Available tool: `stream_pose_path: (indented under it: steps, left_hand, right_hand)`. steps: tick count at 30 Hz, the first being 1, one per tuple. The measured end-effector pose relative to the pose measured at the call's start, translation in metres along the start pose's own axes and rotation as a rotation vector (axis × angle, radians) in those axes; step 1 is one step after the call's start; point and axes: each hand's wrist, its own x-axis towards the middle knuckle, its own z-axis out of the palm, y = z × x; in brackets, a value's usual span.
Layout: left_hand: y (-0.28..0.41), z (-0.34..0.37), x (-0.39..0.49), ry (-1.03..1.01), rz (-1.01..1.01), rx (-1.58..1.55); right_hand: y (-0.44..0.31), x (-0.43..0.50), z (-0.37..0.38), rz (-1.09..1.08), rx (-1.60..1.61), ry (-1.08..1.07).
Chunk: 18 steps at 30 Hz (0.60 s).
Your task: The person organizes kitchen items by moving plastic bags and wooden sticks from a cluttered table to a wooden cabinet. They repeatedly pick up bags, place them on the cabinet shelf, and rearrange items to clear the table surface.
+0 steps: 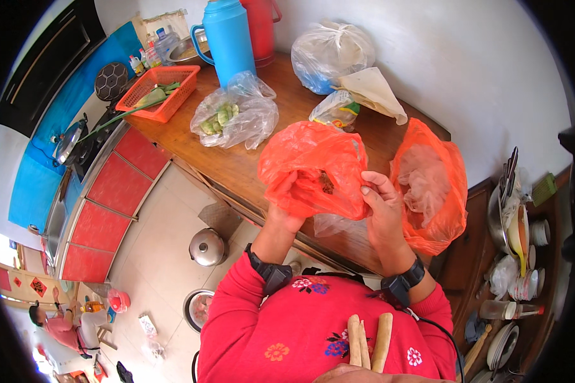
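Observation:
A thin red plastic bag [311, 148] is spread between my two hands above the wooden table. My left hand [285, 213] holds it from the near left side, its fingers partly covered by the film. At the bag's right edge, my right hand [383, 203] pinches the plastic between thumb and fingers. Some dark brown dried bits [326, 183] show through the bag's mouth; what they are I cannot tell. Just right of my right hand stands another red plastic bag [433, 230], open, with crumpled clear plastic [421, 179] inside.
On the wooden table [191, 139] are a clear bag of green vegetables [220, 119], a blue thermos [227, 43], an orange basket [175, 103] and a tied bag [333, 55]. A lidded pot [208, 246] stands on the floor. A person [69, 325] sits at far left.

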Motion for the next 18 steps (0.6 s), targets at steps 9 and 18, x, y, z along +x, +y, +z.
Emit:
stream_pose_path:
  steps: [9,18]
  left_hand:
    - [0.008,-0.014,-0.008,0.053,0.048,-0.065]
    - [0.012,-0.02,-0.01,0.028,0.075,-0.07]
  right_hand:
    - [0.004,0.003,0.011,-0.06,0.002,0.015]
    - [0.004,0.004,0.019,-0.044,0.031,-0.001]
